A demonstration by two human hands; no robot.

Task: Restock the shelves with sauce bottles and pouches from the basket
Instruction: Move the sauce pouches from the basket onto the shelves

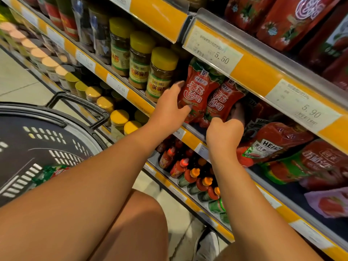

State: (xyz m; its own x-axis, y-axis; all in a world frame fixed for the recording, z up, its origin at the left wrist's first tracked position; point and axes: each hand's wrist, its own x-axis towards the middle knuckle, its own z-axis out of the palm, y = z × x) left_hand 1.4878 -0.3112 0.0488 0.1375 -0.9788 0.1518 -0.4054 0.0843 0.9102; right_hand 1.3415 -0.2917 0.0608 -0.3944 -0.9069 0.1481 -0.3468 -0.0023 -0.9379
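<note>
Two red tomato-sauce pouches stand upright side by side on the middle shelf [190, 129]. My left hand [169, 108] grips the left pouch [197, 89] along its left edge, thumb across its lower front. My right hand [225, 132] holds the right pouch [224, 100] at its bottom, fingers curled behind it. The dark basket [37, 125] sits at lower left with a red and green pouch [54, 173] lying inside, partly hidden by my left forearm.
Yellow-lidded spice jars [160, 72] stand just left of the pouches. A Heinz pouch [271, 144] and other red pouches lie to the right on the same shelf. Small sauce bottles [190, 174] fill the shelf below. A price rail [244, 63] overhangs the pouches.
</note>
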